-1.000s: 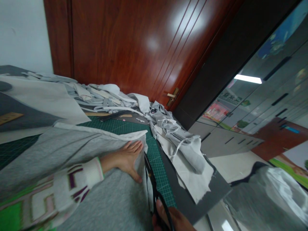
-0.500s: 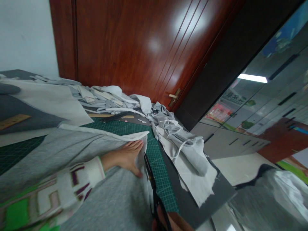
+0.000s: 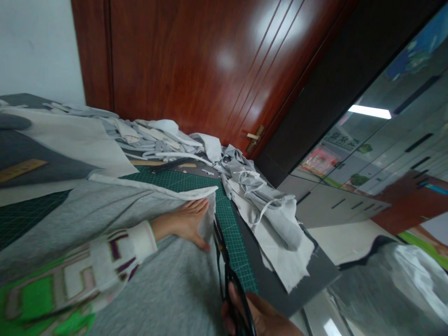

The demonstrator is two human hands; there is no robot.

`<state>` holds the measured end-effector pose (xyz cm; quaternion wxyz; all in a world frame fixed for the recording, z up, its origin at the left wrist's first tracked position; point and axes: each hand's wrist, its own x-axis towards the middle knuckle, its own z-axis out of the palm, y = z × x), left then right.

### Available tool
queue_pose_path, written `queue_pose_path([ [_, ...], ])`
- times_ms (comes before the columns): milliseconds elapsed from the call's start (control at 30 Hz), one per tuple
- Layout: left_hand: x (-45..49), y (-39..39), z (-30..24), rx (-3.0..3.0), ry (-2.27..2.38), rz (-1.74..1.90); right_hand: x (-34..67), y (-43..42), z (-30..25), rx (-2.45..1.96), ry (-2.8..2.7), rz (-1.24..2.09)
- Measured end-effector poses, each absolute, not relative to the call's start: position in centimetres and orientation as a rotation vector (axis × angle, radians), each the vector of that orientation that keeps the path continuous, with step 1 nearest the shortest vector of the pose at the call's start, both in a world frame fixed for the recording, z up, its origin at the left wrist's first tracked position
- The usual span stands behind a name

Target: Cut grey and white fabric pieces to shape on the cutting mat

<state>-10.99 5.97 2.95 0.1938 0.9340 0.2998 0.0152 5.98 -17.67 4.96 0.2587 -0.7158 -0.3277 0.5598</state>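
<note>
Grey fabric (image 3: 147,280) with a white folded edge is spread over a green cutting mat (image 3: 233,228). My left hand (image 3: 189,224) lies flat on the fabric near its right corner, fingers stretched and thumb apart. In my right hand (image 3: 252,310) are black scissors (image 3: 224,254), its fingers wrapped round the handles. The blades run along the right edge of the fabric, just right of my left thumb, tips pointing away from me. Part of the right hand is cut off by the bottom of the view.
Fabric scraps (image 3: 164,137) lie heaped along the table's back, more cloth pieces (image 3: 276,233) on the right. Wooden rulers (image 3: 24,170) rest at the left and back. A brown door (image 3: 182,60) stands behind; a grey bag-like bundle (image 3: 392,289) is at lower right.
My right hand and the scissors have moved a little up the fabric's edge. The left hand stays pressed on the cloth, and the view has shifted slightly.
</note>
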Motion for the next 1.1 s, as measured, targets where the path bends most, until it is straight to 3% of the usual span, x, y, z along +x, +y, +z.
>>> queue_pose_path([
  [167, -11.2, 5.7, 3.1, 2.617, 0.800, 0.117, 5.7, -16.6, 6.2, -1.891, -0.911, 1.635],
  [1100, -11.1, 5.8, 3.2, 2.602, 0.841, 0.039, 4.2, -14.9, 4.7, -1.787, -0.691, 1.531],
])
